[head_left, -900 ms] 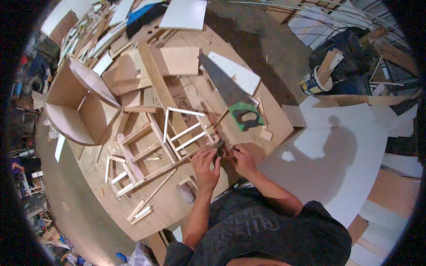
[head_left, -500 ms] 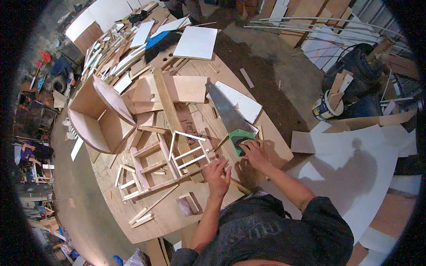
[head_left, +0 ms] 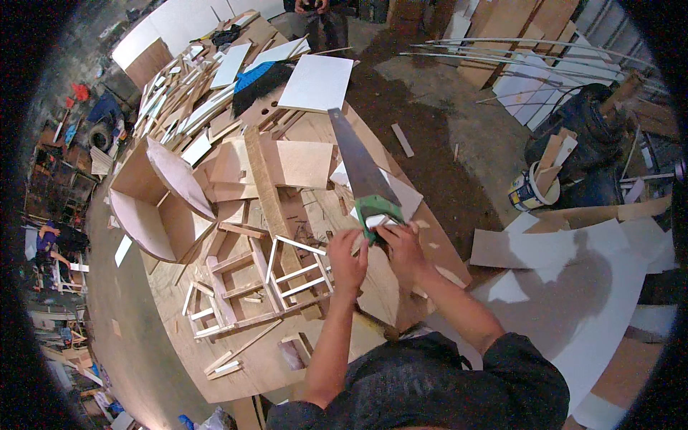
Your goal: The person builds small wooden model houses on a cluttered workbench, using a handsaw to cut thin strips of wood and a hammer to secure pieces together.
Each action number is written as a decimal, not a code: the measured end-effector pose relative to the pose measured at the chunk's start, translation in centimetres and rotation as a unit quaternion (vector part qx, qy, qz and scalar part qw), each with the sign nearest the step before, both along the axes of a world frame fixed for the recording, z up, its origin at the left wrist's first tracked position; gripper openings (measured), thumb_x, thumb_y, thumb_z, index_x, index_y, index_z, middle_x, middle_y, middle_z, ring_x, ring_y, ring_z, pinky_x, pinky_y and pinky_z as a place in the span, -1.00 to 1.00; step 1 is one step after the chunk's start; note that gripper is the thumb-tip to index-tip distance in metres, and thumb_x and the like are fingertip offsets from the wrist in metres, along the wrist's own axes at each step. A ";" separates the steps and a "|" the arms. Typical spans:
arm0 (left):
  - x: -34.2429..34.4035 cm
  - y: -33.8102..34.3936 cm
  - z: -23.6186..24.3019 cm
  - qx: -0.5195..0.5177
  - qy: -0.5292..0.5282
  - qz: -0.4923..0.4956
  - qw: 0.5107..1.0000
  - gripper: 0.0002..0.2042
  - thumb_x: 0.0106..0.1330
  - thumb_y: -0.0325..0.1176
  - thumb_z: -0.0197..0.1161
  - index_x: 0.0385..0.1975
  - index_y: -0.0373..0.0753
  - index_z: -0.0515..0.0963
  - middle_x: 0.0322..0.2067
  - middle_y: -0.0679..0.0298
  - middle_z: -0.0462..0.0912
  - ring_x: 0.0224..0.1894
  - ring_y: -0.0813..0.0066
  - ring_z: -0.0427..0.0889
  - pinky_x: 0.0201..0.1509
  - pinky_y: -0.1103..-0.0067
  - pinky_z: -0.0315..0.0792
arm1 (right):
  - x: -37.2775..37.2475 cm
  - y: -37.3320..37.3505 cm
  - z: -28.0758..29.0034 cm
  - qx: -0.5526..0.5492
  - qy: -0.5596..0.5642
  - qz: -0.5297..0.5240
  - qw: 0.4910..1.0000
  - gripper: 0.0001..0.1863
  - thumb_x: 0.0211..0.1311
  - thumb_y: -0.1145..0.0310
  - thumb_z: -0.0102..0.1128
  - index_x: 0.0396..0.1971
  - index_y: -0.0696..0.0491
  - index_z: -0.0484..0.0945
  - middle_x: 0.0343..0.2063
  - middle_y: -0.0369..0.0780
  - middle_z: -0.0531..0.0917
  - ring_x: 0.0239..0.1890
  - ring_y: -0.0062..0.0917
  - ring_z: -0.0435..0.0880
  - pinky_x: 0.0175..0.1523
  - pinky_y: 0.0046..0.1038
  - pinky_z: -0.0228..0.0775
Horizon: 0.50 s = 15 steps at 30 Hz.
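A handsaw with a grey blade and green handle [head_left: 367,206] points away from me, tip toward the white board. My right hand [head_left: 403,251] is closed round the handle's near end. Right beside the handle's left edge is my left hand [head_left: 347,259], its fingers curled in toward the thumb; whatever may be in them is hidden. A small white patch shows in the handle's opening, by my right fingertips. To the left of my hands lies a small wooden frame [head_left: 272,315] of pale strips with white-edged, roof-shaped ends.
On the plywood table [head_left: 215,380] stand a curved plywood box [head_left: 165,208], a long batten [head_left: 266,186] and a heap of offcuts [head_left: 172,107]. A blue brush head [head_left: 261,79] lies by a white board [head_left: 317,82]. A bucket [head_left: 534,188] holds scraps; a person [head_left: 315,18] stands beyond.
The handsaw has shifted up and slightly left, its blade now pointing more straight away. My left hand has moved up to the handle; my right hand has moved slightly with the saw.
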<state>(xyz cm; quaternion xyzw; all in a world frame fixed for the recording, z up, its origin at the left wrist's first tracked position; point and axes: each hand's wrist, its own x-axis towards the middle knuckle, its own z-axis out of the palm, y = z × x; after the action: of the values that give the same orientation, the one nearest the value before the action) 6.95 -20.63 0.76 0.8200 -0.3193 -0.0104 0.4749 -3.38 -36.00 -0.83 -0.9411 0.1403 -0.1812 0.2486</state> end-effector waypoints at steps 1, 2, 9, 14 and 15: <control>1.7 -1.4 0.3 0.002 -0.036 0.014 0.999 -0.65 0.29 -0.40 0.46 0.08 -0.19 0.68 -0.03 0.08 0.68 0.08 0.02 0.63 0.24 0.21 0.41 | 2.0 -1.1 -0.1 -0.014 0.012 -0.013 1.000 -0.53 0.29 0.41 0.31 0.22 -0.12 0.68 0.05 -0.20 0.75 0.14 -0.30 0.70 0.36 -0.02 0.15; 3.5 -2.8 0.6 0.005 -0.071 0.028 0.997 -0.64 0.29 -0.39 0.46 0.09 -0.21 0.67 -0.03 0.07 0.69 0.09 0.01 0.63 0.24 0.21 0.41 | 4.0 -2.3 -0.2 -0.015 0.010 -0.012 1.000 -0.53 0.29 0.41 0.31 0.22 -0.12 0.68 0.05 -0.20 0.75 0.14 -0.30 0.70 0.36 -0.02 0.15; 13.9 -9.0 -1.2 0.003 -0.045 0.038 0.998 -0.63 0.31 -0.37 0.44 0.12 -0.22 0.66 -0.01 0.05 0.72 0.09 -0.02 0.67 0.22 0.19 0.42 | 16.9 -10.2 -5.7 -0.041 0.021 0.007 0.999 -0.59 0.39 0.35 0.17 0.20 -0.21 0.71 0.06 -0.22 0.76 0.16 -0.37 0.70 0.41 -0.03 0.11; 17.1 -10.7 -4.4 0.025 -0.037 0.049 0.998 -0.63 0.29 -0.38 0.43 0.11 -0.21 0.67 -0.02 0.08 0.73 0.07 0.03 0.68 0.21 0.19 0.43 | 21.9 -12.1 -8.1 -0.077 -0.037 0.023 0.996 -0.64 0.46 0.34 0.06 0.10 -0.15 0.76 0.12 -0.16 0.76 0.16 -0.35 0.72 0.25 -0.07 0.39; 17.6 -10.2 -5.3 0.043 -0.042 0.056 0.997 -0.64 0.29 -0.39 0.42 0.10 -0.20 0.68 -0.02 0.08 0.73 0.07 0.04 0.68 0.21 0.19 0.43 | 22.9 -11.5 -8.0 0.057 0.000 0.015 0.998 -0.66 0.46 0.34 0.08 0.07 -0.12 0.77 0.07 -0.13 0.77 0.12 -0.30 0.72 0.21 -0.14 0.44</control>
<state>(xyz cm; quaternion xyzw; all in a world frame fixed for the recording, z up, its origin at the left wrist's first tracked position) 24.55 -30.80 -4.53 0.8558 -0.2923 0.0371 0.4252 19.56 -47.54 -8.85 -0.9274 0.1365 -0.1692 0.3044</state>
